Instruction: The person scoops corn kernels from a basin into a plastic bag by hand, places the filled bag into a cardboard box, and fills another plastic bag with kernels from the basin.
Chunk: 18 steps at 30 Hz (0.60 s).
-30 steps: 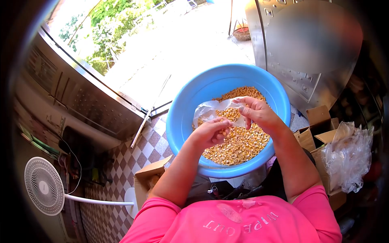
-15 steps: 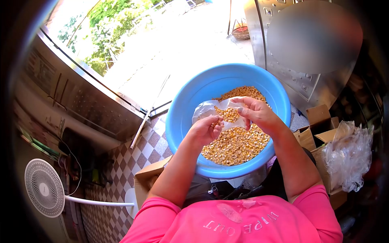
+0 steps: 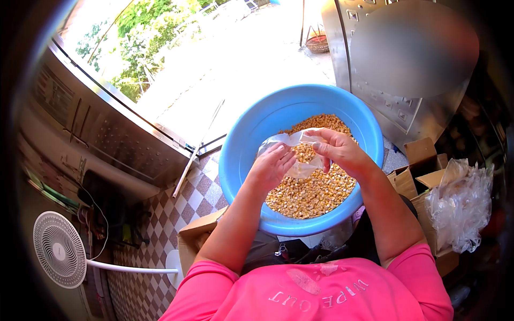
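Observation:
A large blue basin (image 3: 242, 140) sits in front of me, with loose yellow corn kernels (image 3: 311, 193) spread over its bottom. Above the kernels, a thin whitish plastic bag (image 3: 304, 170) is held with its mouth spread, and corn shows inside it. The bag's right edge is pinched between the thumb and fingers of my right hand (image 3: 344, 152). At the bag's left side, my left hand (image 3: 271, 167) has its fingers stretched out, palm turned towards the bag. No kernels can be made out in that palm.
Cardboard boxes (image 3: 421, 155) stand at the right beside a bundle of clear plastic bags (image 3: 461, 200). Another carton (image 3: 199, 231) is by my left side. A white fan (image 3: 59, 250) stands at the left on checkered tiles (image 3: 155, 251). A wicker basket (image 3: 317, 44) lies outside the doorway.
My left hand was curled around some corn kernels; now its fingers have straightened and the kernels are gone from it. My right hand keeps its hold on the bag.

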{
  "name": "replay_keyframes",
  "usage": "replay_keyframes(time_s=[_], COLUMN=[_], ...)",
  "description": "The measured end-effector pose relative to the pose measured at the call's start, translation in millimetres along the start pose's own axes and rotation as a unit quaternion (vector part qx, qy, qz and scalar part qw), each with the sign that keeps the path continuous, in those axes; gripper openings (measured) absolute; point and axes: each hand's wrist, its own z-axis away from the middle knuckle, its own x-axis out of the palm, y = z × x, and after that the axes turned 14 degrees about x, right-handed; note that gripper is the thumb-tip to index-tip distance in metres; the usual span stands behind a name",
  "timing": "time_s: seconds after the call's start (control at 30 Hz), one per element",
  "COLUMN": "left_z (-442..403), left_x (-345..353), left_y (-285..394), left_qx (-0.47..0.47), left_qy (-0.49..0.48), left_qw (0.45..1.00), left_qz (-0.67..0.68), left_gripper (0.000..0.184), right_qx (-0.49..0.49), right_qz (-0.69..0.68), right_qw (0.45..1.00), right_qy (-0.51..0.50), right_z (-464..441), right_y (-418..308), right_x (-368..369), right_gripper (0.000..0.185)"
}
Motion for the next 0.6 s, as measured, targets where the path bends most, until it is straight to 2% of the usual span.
replay_keyframes(time_s=[0.03,0.17,0.23,0.37,0.43,0.47,0.53,0.57,0.6], left_z=[0.0,3.1,3.2,3.3,10.0,12.0,15.8,15.9,15.2], left_x=[-0.4,7.3,9.0,5.5,15.8,19.5,27.1,24.0,17.3], left_y=[0.4,-1.1,-3.7,0.3,6.5,5.4,-4.1,-13.5,-23.4], left_qx=[0.017,0.038,0.055,0.055,-0.066,-0.067,-0.178,-0.185,-0.185], left_qy=[-0.026,-0.022,0.004,-0.051,-0.136,-0.137,-0.235,-0.272,-0.272], left_qw=[1.0,0.997,0.979,0.969,0.952,0.952,0.872,0.836,0.836], left_qz=[-0.008,-0.059,-0.198,-0.233,-0.266,-0.266,-0.391,-0.439,-0.439], left_gripper=[0.041,0.043,0.037,0.03,0.026,0.026,0.026,0.028,0.028], right_qx=[0.0,0.0,0.0,-0.007,-0.01,-0.006,-0.003,-0.001,0.001], right_qz=[0.0,0.001,0.001,0.002,0.008,0.012,0.017,0.014,0.011], right_qw=[1.0,1.0,1.0,1.0,1.0,1.0,1.0,1.0,1.0], right_qy=[0.0,0.004,0.003,0.001,0.002,0.002,0.001,-0.001,-0.003], right_z=[-0.1,-1.1,-1.0,-1.9,-2.1,-1.1,0.1,0.4,0.7], right_y=[0.2,1.9,2.0,3.9,3.8,1.8,-0.1,-0.5,-1.0], right_x=[-0.1,-1.1,-1.2,-2.7,-3.5,-2.9,-2.2,-1.9,-1.6], right_gripper=[0.042,0.041,0.041,0.04,0.04,0.04,0.04,0.04,0.04])
